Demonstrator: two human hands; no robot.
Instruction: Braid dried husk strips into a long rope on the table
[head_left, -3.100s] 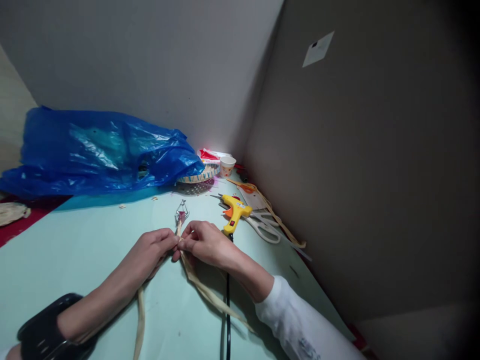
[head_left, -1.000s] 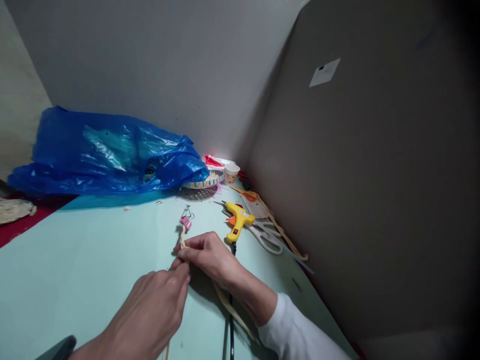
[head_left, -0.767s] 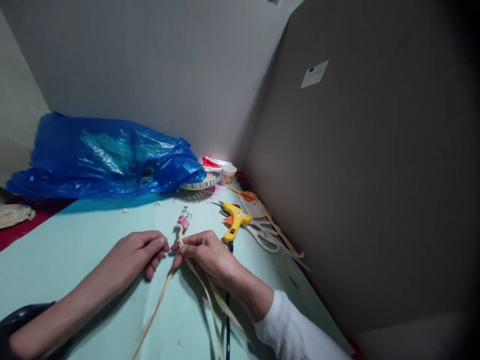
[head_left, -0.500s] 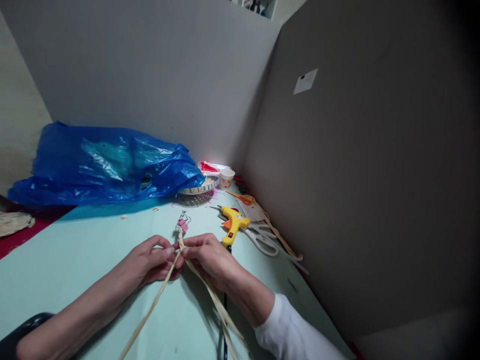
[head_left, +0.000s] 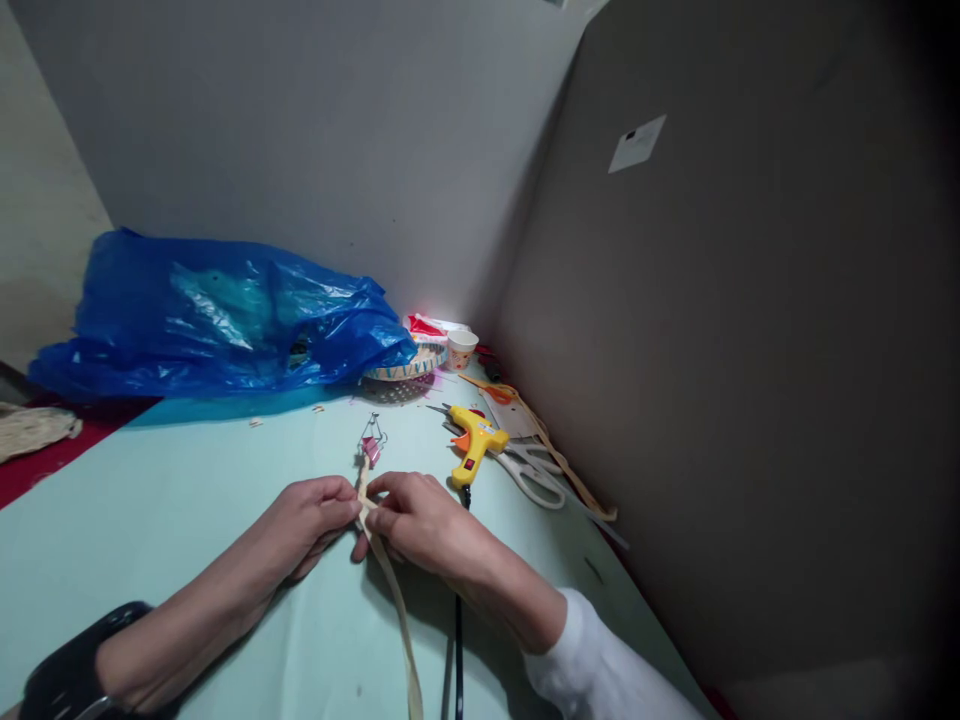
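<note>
Trailing strand (head_left: 400, 610), blue bag (head_left: 217, 325) (contents unclear)

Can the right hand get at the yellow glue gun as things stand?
Probably yes: the yellow plastic glue gun lies just beyond the right hand, nothing visible between them, though its fingers would likely need to release the pale flat strip first.

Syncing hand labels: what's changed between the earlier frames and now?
Left hand, off the pale braid 0.8 s ago, moved right and now holds it. The strand trailing lower left is no longer visible. Right hand stayed on; glue gun, scissors, blue bag unmoved.
</note>
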